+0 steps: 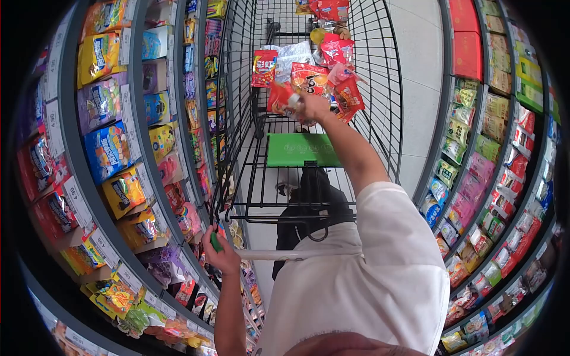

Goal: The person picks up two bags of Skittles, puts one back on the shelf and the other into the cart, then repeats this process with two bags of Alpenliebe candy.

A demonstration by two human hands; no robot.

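White shirt [368, 255] nearest my camera, its right sleeve pointing up the view. I count two bare hands, one black wire cart [389, 101], one green panel [300, 148] and one pale handle bar [267, 254].

Right hand [313, 108]: inside the cart, beyond the green panel, fingers closed, pinching one red packet [280, 98]. The packet lies just left of the fingers, above the load; red with orange tones, a small white patch by the fingertips, print blurred.

Left hand [223, 254]: fingers curled around a small green piece [216, 241] at the bar's left end.

Around the right hand I log one red bag with yellow edging [264, 68] to the left, one silvery white bag [294, 53] beyond, one large-lettered red bag [309, 77] just past the knuckles, one pink packet [339, 73] to the right. More red packs overlap there; full count unclear.

Outside the cart, shelves of bright packets on both sides; two red boxes [467, 54] stand one beyond the other, far right of that hand.
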